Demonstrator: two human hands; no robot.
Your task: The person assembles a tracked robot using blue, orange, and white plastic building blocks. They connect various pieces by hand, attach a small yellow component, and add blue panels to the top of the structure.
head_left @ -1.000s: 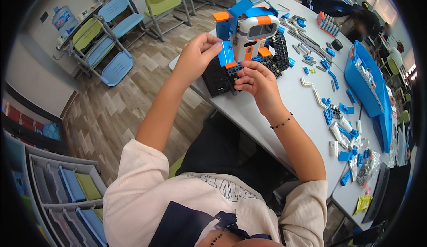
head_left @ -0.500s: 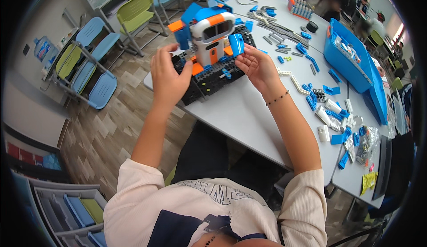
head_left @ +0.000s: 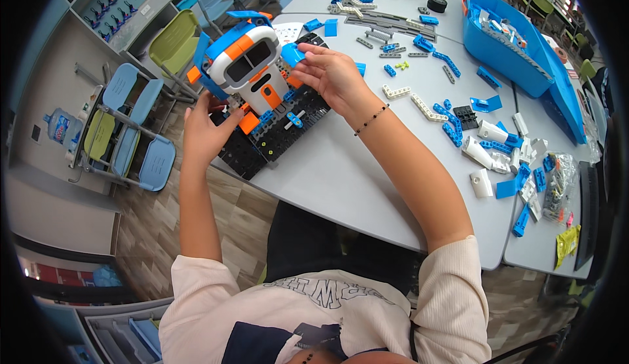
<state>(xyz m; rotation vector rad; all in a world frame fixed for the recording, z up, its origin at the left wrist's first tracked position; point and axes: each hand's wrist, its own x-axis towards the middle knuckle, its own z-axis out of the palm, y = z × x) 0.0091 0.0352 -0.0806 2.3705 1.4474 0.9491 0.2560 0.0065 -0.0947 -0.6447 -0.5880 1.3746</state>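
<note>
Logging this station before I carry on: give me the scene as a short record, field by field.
Model: white, orange and blue toy robot on a black base, at the edge of a pale table
Left hand: at the model's side, by an orange piece; grip unclear
Right hand: holds a blue curved panel beside the model; contact with it unclear
Loose parts: blue, white, grey; right of the model
Bin: blue, holding parts
Packet: yellow, far right

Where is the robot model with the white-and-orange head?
In the head view, the robot model is left of centre in the upper half, at the table's left edge, between the left hand and right hand.
</note>
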